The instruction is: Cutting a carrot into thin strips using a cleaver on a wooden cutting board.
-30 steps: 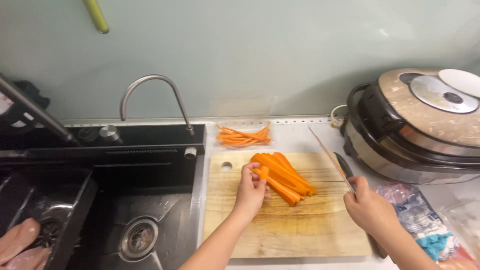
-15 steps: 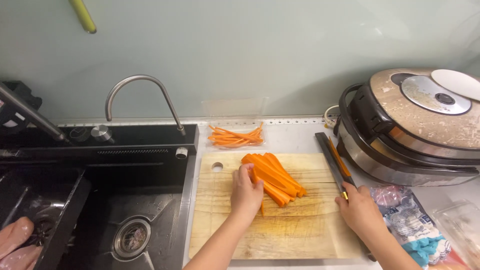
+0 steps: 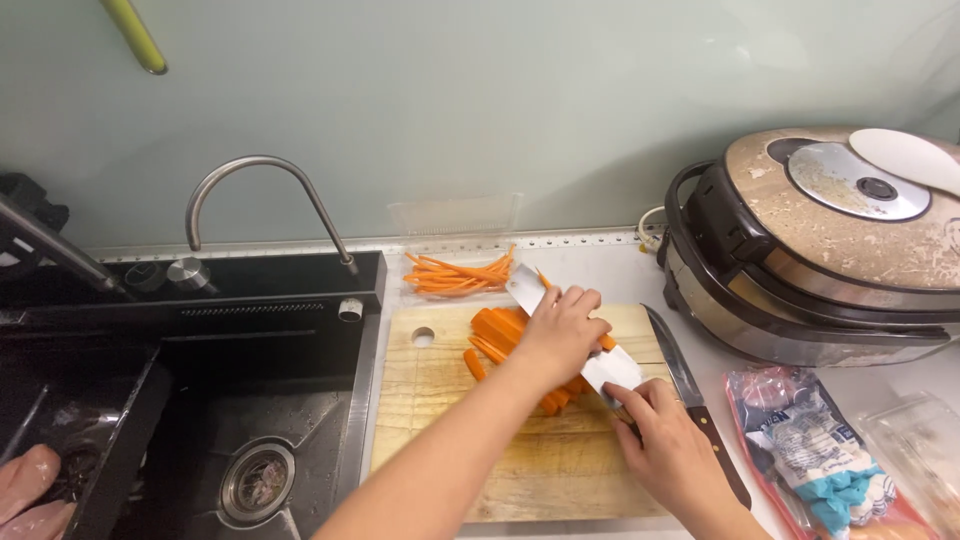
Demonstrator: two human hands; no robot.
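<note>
Slicing step: the right hand (image 3: 668,445) grips the handle of a cleaver (image 3: 575,335), fingers closed round it, the blade lying across the carrot strips (image 3: 500,335) on the board (image 3: 440,400). The left hand (image 3: 562,330) presses flat on the strips, fingers curled, gripping nothing. The next cut likely calls for knuckles kept clear of the blade; a second knife (image 3: 690,395) lies beside the board.

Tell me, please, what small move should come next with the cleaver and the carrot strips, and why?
Probably tuck the left hand's fingertips back before lowering the cleaver: that hand lies across the blade and carrot strips on the cutting board, while the right hand grips the handle.
</note>
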